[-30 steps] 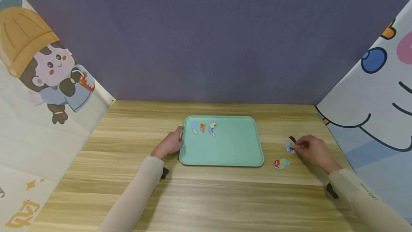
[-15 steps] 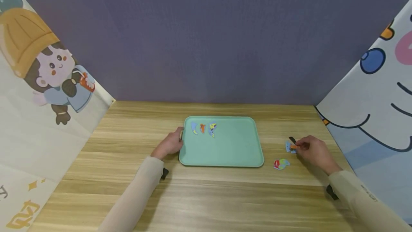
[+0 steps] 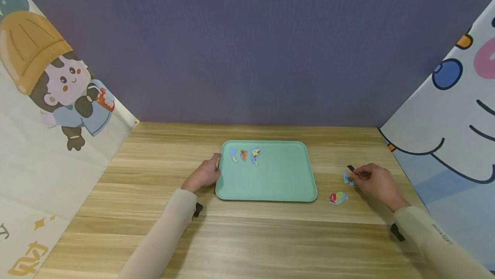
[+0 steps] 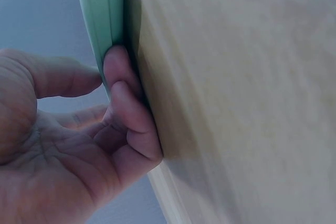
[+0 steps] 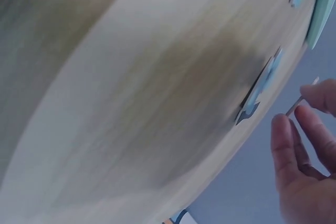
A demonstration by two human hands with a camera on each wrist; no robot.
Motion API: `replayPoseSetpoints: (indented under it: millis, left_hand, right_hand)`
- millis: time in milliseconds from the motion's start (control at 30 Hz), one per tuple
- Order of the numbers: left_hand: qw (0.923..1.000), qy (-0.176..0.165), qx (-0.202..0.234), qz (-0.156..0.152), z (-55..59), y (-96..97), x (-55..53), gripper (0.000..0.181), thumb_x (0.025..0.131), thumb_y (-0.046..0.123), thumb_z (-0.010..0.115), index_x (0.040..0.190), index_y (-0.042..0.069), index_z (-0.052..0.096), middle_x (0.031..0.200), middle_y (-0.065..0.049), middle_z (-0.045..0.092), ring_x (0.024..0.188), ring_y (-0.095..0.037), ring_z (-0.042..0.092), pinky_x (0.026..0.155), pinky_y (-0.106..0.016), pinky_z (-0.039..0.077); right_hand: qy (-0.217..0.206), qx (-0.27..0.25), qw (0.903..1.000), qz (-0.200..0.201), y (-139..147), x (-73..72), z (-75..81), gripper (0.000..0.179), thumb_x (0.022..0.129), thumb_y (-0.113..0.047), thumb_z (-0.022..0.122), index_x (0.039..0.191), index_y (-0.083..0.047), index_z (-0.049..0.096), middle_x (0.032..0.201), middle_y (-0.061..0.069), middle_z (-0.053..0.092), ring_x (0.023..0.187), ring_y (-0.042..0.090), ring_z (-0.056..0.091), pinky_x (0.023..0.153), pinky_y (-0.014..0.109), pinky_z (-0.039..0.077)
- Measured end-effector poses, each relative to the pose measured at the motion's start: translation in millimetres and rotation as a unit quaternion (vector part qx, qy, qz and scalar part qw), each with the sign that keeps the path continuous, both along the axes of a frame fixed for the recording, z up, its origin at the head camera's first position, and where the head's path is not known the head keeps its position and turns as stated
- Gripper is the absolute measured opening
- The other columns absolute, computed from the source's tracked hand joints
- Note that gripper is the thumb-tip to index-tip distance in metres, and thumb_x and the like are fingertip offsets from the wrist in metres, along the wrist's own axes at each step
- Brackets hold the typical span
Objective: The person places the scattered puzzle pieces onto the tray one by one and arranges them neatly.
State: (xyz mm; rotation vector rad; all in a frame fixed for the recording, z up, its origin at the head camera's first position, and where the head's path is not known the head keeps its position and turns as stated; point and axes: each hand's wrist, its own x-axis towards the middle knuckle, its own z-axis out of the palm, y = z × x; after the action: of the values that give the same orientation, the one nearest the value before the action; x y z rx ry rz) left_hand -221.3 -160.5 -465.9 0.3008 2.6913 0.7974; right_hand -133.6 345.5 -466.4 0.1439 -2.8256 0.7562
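My left hand grips the left rim of a mint-green tray. In the left wrist view, the fingers curl at the tray's underside and the thumb touches the rim. My right hand pinches a thin flat puzzle piece, seen edge-on in the right wrist view; its print is hard to make out. Below that hand lies a blue puzzle piece with a dark part, flat on the table. Nearer the tray is a red and green puzzle piece.
On the tray's upper left lie a blue piece, an orange piece and a yellow and purple piece, in a row. The wooden table meets a dark back wall. Printed cartoon panels stand at both sides.
The piece in my right hand has tilted slightly, and that hand has barely shifted. My left hand stays on the tray's rim. The pieces on the tray have not moved.
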Motion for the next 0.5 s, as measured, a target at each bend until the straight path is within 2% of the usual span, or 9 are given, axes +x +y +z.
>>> replayPoseSetpoints:
  millis: [133, 300, 500]
  left_hand:
    - [1.0, 0.0, 0.004, 0.0, 0.6, 0.0, 0.7, 0.057, 0.094, 0.007, 0.047, 0.146, 0.005, 0.025, 0.077, -0.007, 0.056, 0.065, -0.019, 0.053, 0.06, -0.032, 0.045]
    - [1.0, -0.005, 0.007, 0.003, 1.1, 0.4, 0.9, 0.058, 0.094, 0.007, 0.048, 0.147, 0.005, 0.025, 0.076, -0.008, 0.057, 0.064, -0.019, 0.053, 0.059, -0.032, 0.045]
    - [0.9999, -0.01, 0.005, 0.006, 1.1, 0.9, 0.0, 0.058, 0.094, 0.007, 0.048, 0.147, 0.007, 0.024, 0.075, -0.008, 0.056, 0.063, -0.019, 0.053, 0.057, -0.032, 0.045]
  right_hand:
    - [0.047, 0.016, 0.9988, 0.006, -7, -1.7, 1.1, 0.01, 0.076, -0.009, 0.077, 0.084, -0.004, 0.073, 0.082, 0.005, 0.064, 0.069, 0.021, 0.062, 0.058, 0.03, 0.05]
    - [0.078, 0.017, 0.9965, 0.023, -17, -3.9, 2.9, 0.01, 0.074, -0.005, 0.078, 0.083, -0.005, 0.073, 0.08, 0.001, 0.062, 0.069, 0.018, 0.061, 0.056, 0.029, 0.049]
    - [0.091, 0.002, 0.9955, 0.026, -30, -8.2, 5.2, 0.01, 0.074, -0.007, 0.079, 0.082, -0.007, 0.073, 0.08, -0.001, 0.061, 0.068, 0.015, 0.058, 0.055, 0.031, 0.048]
